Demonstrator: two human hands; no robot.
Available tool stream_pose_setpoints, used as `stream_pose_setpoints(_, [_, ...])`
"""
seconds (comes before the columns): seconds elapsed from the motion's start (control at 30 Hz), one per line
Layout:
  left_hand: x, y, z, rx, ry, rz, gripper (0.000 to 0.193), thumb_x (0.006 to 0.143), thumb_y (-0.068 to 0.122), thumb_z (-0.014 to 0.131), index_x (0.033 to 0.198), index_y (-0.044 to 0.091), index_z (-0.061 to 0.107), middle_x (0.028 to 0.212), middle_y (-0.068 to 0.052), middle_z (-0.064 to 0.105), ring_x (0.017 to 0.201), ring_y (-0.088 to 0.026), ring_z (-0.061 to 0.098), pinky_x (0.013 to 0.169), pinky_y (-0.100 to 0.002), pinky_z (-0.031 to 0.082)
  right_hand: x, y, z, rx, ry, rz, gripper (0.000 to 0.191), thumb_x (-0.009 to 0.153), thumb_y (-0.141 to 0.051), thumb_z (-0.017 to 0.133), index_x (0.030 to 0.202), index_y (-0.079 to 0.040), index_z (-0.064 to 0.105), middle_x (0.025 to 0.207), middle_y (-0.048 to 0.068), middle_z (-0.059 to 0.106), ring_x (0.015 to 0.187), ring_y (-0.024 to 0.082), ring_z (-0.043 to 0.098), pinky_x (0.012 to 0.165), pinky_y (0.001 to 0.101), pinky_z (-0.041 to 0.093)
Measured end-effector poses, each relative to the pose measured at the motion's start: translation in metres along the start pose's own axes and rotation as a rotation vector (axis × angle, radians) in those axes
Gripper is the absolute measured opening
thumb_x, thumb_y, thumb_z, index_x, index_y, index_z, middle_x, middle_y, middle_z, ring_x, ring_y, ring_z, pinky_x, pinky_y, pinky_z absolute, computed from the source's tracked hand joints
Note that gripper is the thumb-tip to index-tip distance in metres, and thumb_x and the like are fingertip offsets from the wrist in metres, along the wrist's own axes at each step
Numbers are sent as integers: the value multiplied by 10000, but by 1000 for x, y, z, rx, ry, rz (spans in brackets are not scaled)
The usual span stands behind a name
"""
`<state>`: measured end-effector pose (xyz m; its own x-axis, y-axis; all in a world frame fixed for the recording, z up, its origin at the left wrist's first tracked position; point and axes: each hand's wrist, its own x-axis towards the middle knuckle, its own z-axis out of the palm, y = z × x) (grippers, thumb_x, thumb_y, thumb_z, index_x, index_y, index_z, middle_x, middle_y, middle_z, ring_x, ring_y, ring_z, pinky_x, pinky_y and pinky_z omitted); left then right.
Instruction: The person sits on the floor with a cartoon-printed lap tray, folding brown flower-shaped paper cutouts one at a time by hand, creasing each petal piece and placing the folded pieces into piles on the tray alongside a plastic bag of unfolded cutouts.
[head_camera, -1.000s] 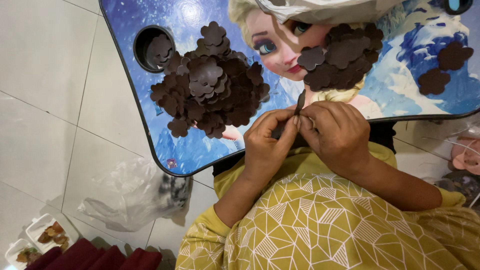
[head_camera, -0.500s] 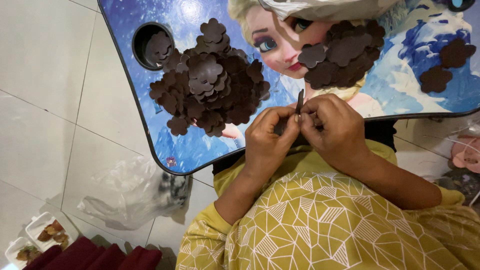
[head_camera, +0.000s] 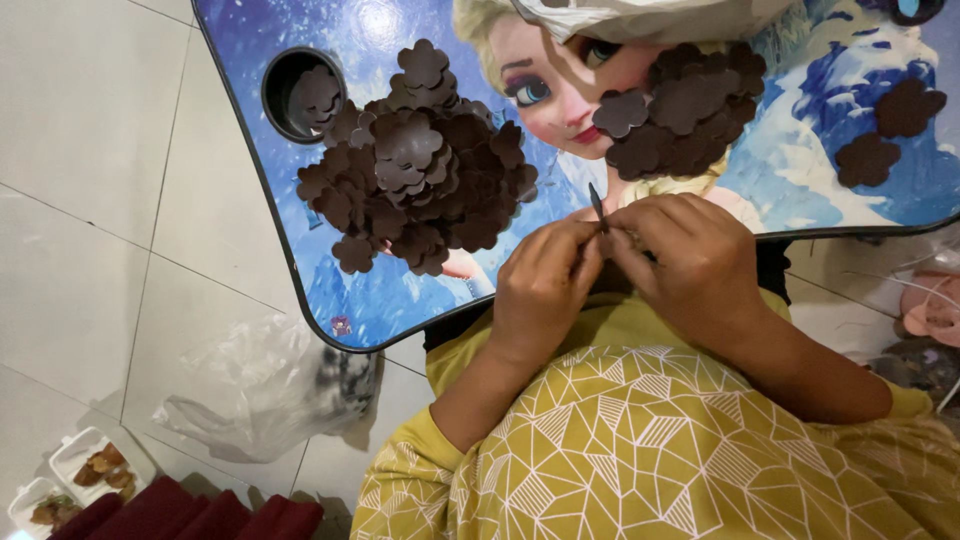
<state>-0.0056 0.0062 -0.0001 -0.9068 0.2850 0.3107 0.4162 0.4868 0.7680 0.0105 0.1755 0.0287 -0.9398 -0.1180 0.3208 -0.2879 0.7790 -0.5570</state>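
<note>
1. The grip was a fine pinch: the left hand (head_camera: 540, 290) and the right hand (head_camera: 700, 270) met at the near edge of the desk (head_camera: 300, 270), and their fingertips were closed together on one thin brown petal piece (head_camera: 597, 205), which stood upright on its edge between them.
2. I could not see if the piece was being folded or pressed, because the fingers covered its lower part.
3. On the left side of the desk lay a big heap of brown flower-shaped cutouts (head_camera: 420, 180), some curled and layered; a few sat in the round cup hole (head_camera: 305, 92).
4. A smaller, flatter pile (head_camera: 680, 110) lay further right, and two loose cutouts (head_camera: 885, 135) were apart from it.
5. To my judgement the work was well advanced, if the big heap was the finished part, but the flatter pile seemed to wait for handling.
6. A clear plastic bag (head_camera: 260, 390) lay on the tiled floor (head_camera: 80, 150).
</note>
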Motion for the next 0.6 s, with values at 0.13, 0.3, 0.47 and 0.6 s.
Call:
stream_pose_setpoints(0.13, [0, 1, 1, 48, 16, 37, 166, 929, 52, 749, 1063, 47, 651, 1098, -111, 723, 984, -297, 717, 866, -382, 583, 0, 0, 5, -22, -4, 6, 177, 852, -57, 805, 966, -24, 674, 918, 106, 683, 830, 311, 671, 734, 418, 524])
stream_pose_setpoints(0.3, [-1, -2, 1, -37, -4, -28, 144, 914, 57, 766, 1020, 51, 669, 1025, -102, 724, 910, -284, 718, 815, -364, 580, -4, 4, 9, 114, -40, 115, 156, 866, -31, 772, 980, -9, 667, 903, 114, 653, 770, 260, 645, 687, 364, 514])
stream_pose_setpoints(0.47, [-6, -16, -5, -422, -200, -406, 90, 920, 36, 754, 1006, 12, 738, 929, -57, 741, 766, -125, 680, 698, -262, 559, -16, 25, 11, 664, -248, 538, 81, 920, -26, 687, 991, 3, 662, 890, 36, 655, 764, 95, 614, 682, 260, 509])
stream_pose_setpoints(0.6, [-4, -24, -3, -992, -303, -711, 142, 952, 37, 720, 1063, -50, 703, 957, -32, 726, 858, -72, 654, 781, -242, 546, -22, 43, 19, 1162, -350, 758, 51, 973, 1, 643, 1018, 15, 661, 929, -3, 651, 836, 58, 577, 737, 232, 474])
